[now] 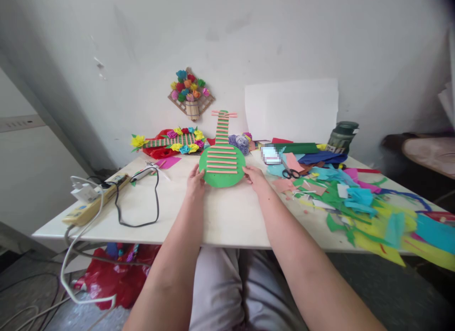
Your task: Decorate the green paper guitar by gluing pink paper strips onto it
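Note:
A green paper lute (222, 179) stands upright before me, its round body low and its narrow neck pointing up. Pink strips lie in rows across the body and neck, and a few longer ones cross at the top. My left hand (196, 181) grips the left edge of the body, thumb in front. On the opposite edge, my right hand (253, 174) pinches it in the same way. Fingers behind the lute are partly hidden. Behind it to the left lies a similar lute (174, 142) trimmed with paper flowers.
Crepe paper scraps (341, 193) cover the table's right side, with scissors (290, 172) among them. A dark bottle (341, 137) stands at the back right. On the left are a power strip (95, 200) and a looped black cable (138, 225). A flower basket ornament (192, 96) hangs on the wall.

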A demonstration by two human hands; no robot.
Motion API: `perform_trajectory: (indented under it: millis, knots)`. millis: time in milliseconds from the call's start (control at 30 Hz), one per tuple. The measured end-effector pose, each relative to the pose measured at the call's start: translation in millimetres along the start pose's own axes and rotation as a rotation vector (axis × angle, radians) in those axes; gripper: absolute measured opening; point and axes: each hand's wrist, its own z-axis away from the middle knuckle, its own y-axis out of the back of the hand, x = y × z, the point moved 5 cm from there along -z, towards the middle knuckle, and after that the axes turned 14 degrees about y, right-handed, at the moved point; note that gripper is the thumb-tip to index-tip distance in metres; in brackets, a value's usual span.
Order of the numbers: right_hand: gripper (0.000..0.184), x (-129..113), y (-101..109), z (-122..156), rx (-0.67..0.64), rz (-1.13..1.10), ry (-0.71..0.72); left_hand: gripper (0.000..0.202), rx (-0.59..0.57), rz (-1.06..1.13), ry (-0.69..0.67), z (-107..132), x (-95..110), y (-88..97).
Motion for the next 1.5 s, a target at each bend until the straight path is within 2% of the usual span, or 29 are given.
perform_trajectory:
  millis: [233, 500, 733, 833, 967, 1067, 1233, 1500]
  knots:
    - [0.015, -0.5, 8.8, -0.2, 0.061, -0.019, 0.069, 0.017, -0.209, -0.143, 0.157, 15.2, -14.6, -13.9]
    - [0.013, 2.3, 17.2, 3.9, 0.056, -0.068, 0.121, 0.025, -0.449, -0.267, 0.314, 37.1, -21.7, -17.4]
    - [0.017, -1.9, 21.7, 10.9, 0.051, -0.107, 0.161, 0.028, -0.525, -0.342, 0.281, 37.7, -23.2, -19.7]
    - [0.014, -3.5, 24.4, 12.8, 0.105, -0.047, 0.185, 0.028, -0.474, -0.307, 0.218, 33.9, -20.5, -19.3]
    - [0.011, -7.3, 31.9, 15.8, 0.187, 0.101, 0.237, 0.026, -0.275, -0.231, 0.108, 25.8, -13.0, -12.2]
    - [0.012, -9.1, 35.6, 17.1, 0.210, 0.138, 0.254, 0.026, -0.160, -0.207, 0.076, 20.7, -10.6, -7.1]
    - [0.018, -7.3, 34.6, 12.3, 0.194, 0.235, 0.273, 0.024, -0.102, -0.254, 0.045, 14.8, -10.2, -7.1]
    - [0.014, 6.6, 25.7, -2.0, 0.135, 0.444, 0.271, 0.021, 0.002, -0.303, 0.098, -0.6, -6.0, -8.8]
